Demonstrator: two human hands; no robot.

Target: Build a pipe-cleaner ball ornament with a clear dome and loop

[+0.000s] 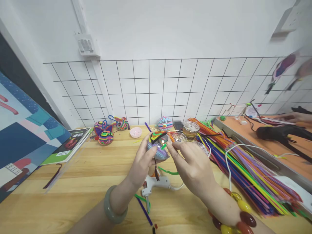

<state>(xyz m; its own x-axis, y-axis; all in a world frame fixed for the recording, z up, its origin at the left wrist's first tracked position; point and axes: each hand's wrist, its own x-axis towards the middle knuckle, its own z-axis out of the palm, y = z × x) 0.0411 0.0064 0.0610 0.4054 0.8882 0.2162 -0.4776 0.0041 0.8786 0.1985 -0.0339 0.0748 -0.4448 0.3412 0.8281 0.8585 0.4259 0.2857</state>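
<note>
Bright, even light; faint shadows on the tabletop [102, 175]; wide-angle stretching at edges; upper-right hanging ornament [284, 66] blurred.

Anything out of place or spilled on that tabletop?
Nothing looks spilled or damaged. Slightly untidy: a dark strip and small scraps lie loose near the white glue gun, apart from the main pile of coloured strips at the right.

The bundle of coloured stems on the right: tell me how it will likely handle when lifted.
The bundle of coloured stems would probably splay, since its long strands lie loosely fanned. Each is likely light and bendable: they look thin, and a similar green strand lies curved by the glue gun. The white cable across it might snag.
</note>
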